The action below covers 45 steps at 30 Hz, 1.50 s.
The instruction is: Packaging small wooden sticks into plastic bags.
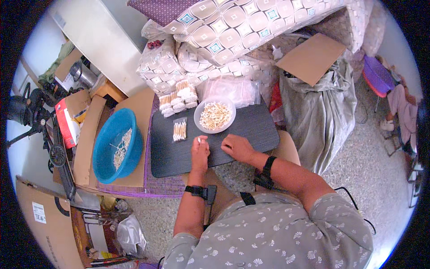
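My left hand point(200, 151) is closed at the front of the dark table board point(257, 127), with the white tip of a cotton swab showing between its fingers. To its right, my right hand point(238, 147) rests with curled fingers; anything inside them is hidden. Just beyond both hands stands a white bowl point(197, 117) full of loose cotton swabs point(216, 115). A small clear bag of cotton swabs point(180, 130) lies left of the bowl. Farther back are several stacked packs of cotton swabs point(184, 92) and a pile of clear plastic bags point(242, 92).
On the left, a blue basin point(99, 152) with more swabs sits on cardboard point(145, 112). A patterned covered bundle point(242, 27) lies behind the table. At right stand a grey sack point(322, 121) topped by a cardboard sheet point(311, 58), and farther off a seated person point(403, 107).
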Tool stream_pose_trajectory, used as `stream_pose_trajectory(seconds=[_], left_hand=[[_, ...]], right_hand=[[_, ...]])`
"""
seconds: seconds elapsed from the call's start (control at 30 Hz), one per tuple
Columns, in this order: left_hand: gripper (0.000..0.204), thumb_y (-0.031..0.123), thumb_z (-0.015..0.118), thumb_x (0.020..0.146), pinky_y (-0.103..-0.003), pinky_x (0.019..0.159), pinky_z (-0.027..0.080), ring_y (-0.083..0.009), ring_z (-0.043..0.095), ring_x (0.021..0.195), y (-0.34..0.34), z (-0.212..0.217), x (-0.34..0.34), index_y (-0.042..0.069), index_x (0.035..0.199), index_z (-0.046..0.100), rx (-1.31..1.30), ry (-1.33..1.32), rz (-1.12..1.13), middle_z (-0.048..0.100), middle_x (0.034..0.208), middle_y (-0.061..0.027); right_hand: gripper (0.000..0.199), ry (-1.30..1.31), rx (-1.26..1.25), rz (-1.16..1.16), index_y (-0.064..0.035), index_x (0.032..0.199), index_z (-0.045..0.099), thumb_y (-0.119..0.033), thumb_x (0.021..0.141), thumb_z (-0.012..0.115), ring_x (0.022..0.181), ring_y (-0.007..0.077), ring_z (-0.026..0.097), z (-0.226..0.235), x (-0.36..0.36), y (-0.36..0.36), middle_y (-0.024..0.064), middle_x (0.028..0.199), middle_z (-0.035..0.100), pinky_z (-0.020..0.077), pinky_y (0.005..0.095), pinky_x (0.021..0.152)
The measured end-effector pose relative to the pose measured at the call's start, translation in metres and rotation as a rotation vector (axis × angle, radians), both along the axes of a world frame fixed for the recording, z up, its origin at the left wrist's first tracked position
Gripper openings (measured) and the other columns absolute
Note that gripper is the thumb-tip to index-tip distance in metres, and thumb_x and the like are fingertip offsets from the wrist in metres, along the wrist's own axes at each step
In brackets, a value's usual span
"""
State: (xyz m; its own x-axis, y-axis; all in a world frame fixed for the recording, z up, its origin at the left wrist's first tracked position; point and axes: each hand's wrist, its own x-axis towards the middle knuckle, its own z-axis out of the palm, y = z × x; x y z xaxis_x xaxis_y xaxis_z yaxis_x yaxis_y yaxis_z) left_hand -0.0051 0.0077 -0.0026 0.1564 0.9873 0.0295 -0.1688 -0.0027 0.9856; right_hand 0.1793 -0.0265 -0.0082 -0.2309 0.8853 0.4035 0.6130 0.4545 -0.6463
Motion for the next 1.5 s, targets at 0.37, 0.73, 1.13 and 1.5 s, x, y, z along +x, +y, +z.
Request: stream_pose_trajectory(seconds=[0.37,0.73,1.13,1.5], left_hand=[[0.025,0.029,0.044,0.098,-0.02,0.044,0.028,-0.0033,0.032,0.05,-0.004,0.002,0.005,0.009,0.105,0.057,0.077,0.129,0.034,0.038,0.06,0.0064],[0.021,0.022,0.046,0.097,-0.02,0.049,0.029,-0.0029,0.036,0.055,-0.003,-0.002,0.005,0.007,0.097,0.061,0.118,0.224,0.032,0.042,0.061,0.0068],[0.02,0.019,0.047,0.095,-0.021,0.053,0.033,-0.0042,0.04,0.059,-0.005,-0.005,0.007,0.005,0.095,0.062,0.216,0.361,0.078,0.043,0.062,0.0055],[0.021,0.02,0.047,0.095,-0.023,0.052,0.035,-0.0047,0.041,0.058,0.0,0.0,0.014,0.005,0.093,0.062,0.249,0.403,0.102,0.045,0.063,0.0052]], right_hand=[[0.017,-0.022,0.032,-0.002,-0.0058,0.083,0.059,-0.023,0.083,0.06,0.084,0.03,0.058,0.003,0.0,-0.001,0.01,0.085,0.058,0.0476,0.04,0.073],[0.016,0.022,0.059,0.02,-0.0079,0.083,0.059,-0.024,0.084,0.058,0.082,0.0315,0.057,0.003,0.0,-0.001,0.0107,0.083,0.056,0.0474,0.0423,0.071],[0.017,0.031,0.025,-0.002,-0.0071,0.084,0.059,-0.024,0.084,0.059,0.08,0.0323,0.058,0.007,-0.001,-0.007,0.0116,0.084,0.057,0.0472,0.0423,0.07],[0.019,0.108,0.017,-0.004,-0.0065,0.085,0.059,-0.026,0.085,0.057,0.08,0.0357,0.057,0.002,0.003,0.0,0.0148,0.083,0.057,0.0464,0.0446,0.07]])
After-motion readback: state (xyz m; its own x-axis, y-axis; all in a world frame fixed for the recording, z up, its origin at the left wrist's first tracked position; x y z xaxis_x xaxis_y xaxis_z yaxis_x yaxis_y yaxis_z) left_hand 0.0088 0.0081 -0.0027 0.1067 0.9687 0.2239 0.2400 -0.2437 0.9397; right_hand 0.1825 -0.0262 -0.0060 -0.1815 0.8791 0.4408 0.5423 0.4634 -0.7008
